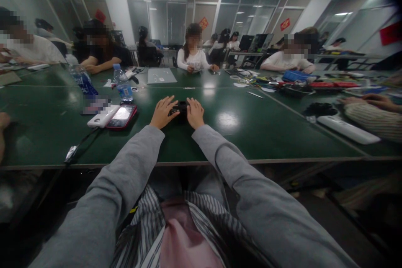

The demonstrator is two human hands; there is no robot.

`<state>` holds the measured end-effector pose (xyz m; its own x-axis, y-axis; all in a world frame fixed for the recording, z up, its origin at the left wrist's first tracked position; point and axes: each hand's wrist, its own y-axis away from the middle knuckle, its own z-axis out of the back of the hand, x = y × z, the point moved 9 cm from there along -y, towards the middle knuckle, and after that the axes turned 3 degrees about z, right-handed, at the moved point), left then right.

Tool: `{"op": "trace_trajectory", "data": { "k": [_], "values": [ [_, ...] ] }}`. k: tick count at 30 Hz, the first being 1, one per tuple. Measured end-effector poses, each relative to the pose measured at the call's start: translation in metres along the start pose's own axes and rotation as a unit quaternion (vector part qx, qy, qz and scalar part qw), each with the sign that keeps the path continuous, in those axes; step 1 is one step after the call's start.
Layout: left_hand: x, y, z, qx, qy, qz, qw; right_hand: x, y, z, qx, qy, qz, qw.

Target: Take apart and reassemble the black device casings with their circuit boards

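Observation:
A small black box-like object (181,107) lies on the green table in front of me; its exact kind is hard to make out. My left hand (163,112) is at its left end, fingers bent over the far side and thumb along the near side. At the opposite end, my right hand (195,113) closes around it, with the fingertips on top. Both hands partly cover the object. To the left of my hands lie a phone with a red edge (122,116) and a white power bank (103,116) with a cable.
Two plastic bottles (123,83) stand at the left. A white board (162,76) lies farther back. Cables and a blue pouch (298,76) clutter the right side, near a long white bar (348,130). A person (194,56) sits opposite; others sit around the green table (251,134).

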<state>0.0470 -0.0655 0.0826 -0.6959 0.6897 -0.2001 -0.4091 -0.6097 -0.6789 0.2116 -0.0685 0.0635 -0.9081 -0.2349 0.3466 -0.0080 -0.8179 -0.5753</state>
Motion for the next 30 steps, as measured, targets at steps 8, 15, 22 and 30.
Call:
{"op": "trace_trajectory", "data": {
  "k": [8, 15, 22, 30],
  "values": [
    [0.024, 0.004, 0.048, -0.141, -0.051, 0.087, 0.985, -0.039, -0.008, 0.012, -0.035, -0.027, -0.098, 0.994],
    [-0.004, 0.002, -0.001, 0.031, -0.089, -0.03, 0.995, -0.025, -0.004, -0.013, 0.019, -0.011, -0.039, 0.999],
    [-0.009, 0.005, -0.013, 0.06, -0.134, -0.065, 0.987, -0.013, 0.0, -0.001, -0.013, 0.013, -0.003, 1.0],
    [0.01, 0.005, -0.02, 0.062, -0.149, -0.034, 0.986, 0.01, 0.007, -0.015, 0.048, 0.02, 0.072, 0.996]
  ]
}}
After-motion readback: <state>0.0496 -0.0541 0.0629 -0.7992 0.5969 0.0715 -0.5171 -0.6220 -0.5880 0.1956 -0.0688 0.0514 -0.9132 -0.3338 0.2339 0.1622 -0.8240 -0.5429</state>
